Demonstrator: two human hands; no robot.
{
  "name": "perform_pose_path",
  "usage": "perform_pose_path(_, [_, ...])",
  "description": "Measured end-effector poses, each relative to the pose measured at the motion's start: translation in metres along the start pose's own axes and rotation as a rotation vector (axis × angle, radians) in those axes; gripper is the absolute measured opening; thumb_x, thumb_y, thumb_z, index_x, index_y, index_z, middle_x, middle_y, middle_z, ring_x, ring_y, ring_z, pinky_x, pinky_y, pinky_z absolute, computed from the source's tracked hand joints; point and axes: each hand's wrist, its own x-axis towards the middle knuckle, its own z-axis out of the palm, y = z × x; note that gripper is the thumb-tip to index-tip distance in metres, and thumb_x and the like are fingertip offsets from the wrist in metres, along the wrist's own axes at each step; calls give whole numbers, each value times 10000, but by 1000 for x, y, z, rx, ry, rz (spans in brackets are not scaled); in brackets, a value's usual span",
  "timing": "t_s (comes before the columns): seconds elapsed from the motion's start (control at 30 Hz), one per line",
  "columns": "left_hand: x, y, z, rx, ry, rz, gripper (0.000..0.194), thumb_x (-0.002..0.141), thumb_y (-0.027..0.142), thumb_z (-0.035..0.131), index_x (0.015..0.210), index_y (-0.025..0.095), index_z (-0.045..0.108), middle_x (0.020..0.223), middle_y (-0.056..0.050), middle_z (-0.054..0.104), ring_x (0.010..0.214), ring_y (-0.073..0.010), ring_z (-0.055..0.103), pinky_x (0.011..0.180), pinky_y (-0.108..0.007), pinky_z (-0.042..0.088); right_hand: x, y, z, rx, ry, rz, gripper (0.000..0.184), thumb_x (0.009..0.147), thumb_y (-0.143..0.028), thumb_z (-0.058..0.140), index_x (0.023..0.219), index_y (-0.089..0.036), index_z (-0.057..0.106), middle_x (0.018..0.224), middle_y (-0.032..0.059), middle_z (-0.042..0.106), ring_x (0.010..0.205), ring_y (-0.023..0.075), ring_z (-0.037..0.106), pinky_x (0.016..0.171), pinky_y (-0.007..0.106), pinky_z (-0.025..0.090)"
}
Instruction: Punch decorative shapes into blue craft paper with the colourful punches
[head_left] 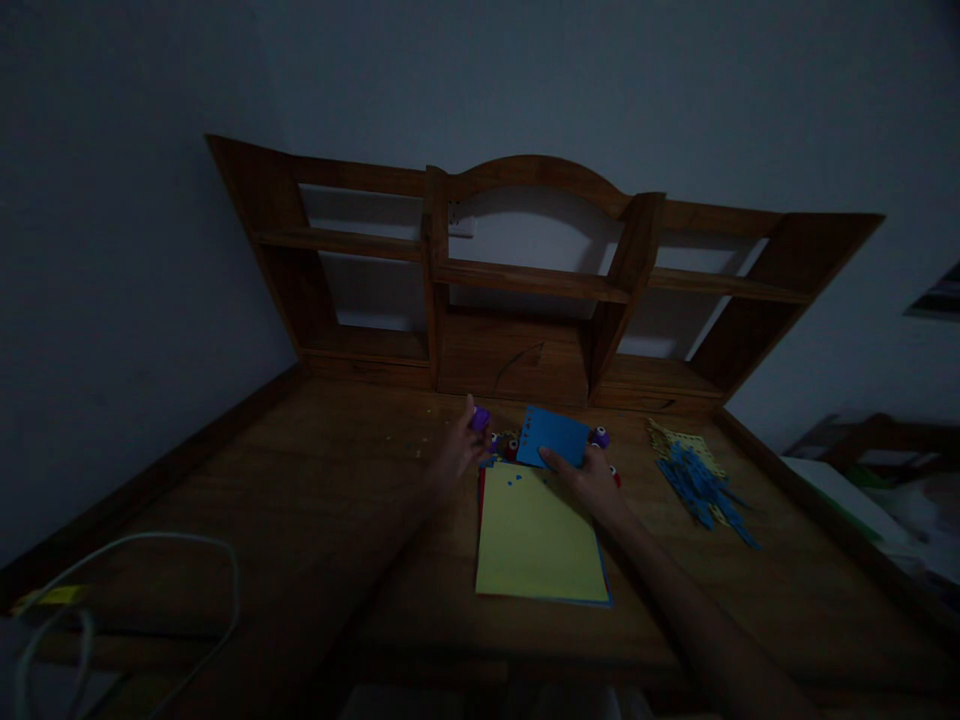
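Note:
My left hand (457, 445) is closed around a small purple paper punch (480, 418), to the left of the blue sheet. Between the thumb and fingers of my right hand (589, 477) is a piece of blue paper (556, 436), tilted up, with a row of small cut-outs along its left edge. Below both hands lies a stack of paper with a yellow sheet (540, 545) on top; red and blue edges show under it. Tiny blue paper bits (518, 477) rest on its upper part. Several small purple and red punches stand behind, partly hidden by the paper and my hands.
A heap of blue and yellow paper strips (701, 480) lies on the right of the wooden table (300, 480). A wooden shelf unit (517, 285) stands along the back. A white cable (172, 537) loops at the front left. Small pale scraps are scattered left of my left hand.

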Motion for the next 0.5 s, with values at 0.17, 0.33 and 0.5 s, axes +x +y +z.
perform_pose_path(0.17, [0, -7, 1, 631, 157, 187, 484, 790, 590, 574, 596, 147, 587, 524, -9, 499, 505, -138, 465, 483, -237, 301, 3, 5, 1, 27, 44, 2, 353, 752, -506, 617, 720, -154, 611, 690, 38, 652, 579, 163, 559, 547, 263, 449])
perform_pose_path(0.33, [-4, -11, -3, 937, 116, 276, 352, 779, 440, 626, 560, 165, 619, 524, -27, 528, 550, -186, 470, 551, -267, 259, 9, 15, -1, 33, 189, 1, 394, 726, -528, 638, 802, -142, 624, 701, 51, 660, 597, 180, 572, 549, 281, 464])
perform_pose_path(0.5, [-9, -9, -5, 1050, 60, 389, 215, 820, 343, 590, 668, 207, 657, 645, -59, 598, 617, -220, 519, 679, -277, 335, 11, 18, -6, 56, 270, 42, 417, 712, -548, 645, 777, -137, 624, 696, 55, 666, 561, 177, 572, 539, 282, 461])
